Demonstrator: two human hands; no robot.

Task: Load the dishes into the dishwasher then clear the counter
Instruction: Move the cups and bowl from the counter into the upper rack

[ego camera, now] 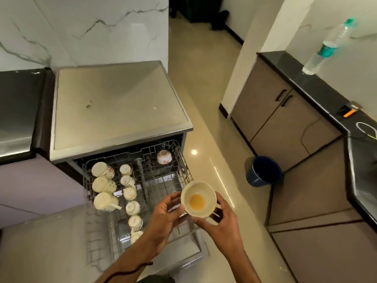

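Observation:
A cream bowl (198, 199) with a yellow patch inside hangs above the right side of the pulled-out dishwasher rack (184, 170). My left hand (163, 217) touches its left rim and my right hand (220, 221) cups it from below and the right. Upside-down cream cups (103, 184) fill the rack's left side in two rows, the smaller cups (130, 193) running toward me. One more inverted cup (164, 157) sits at the rack's far right corner. The rack's right half is otherwise bare wire.
The dishwasher's flat grey top (118, 103) lies beyond the rack, against a marble wall. A dark blue bucket (263, 170) stands on the floor to the right. A black counter (318, 92) on the right carries a water bottle (326, 48); a sink (365, 180) is at the far right.

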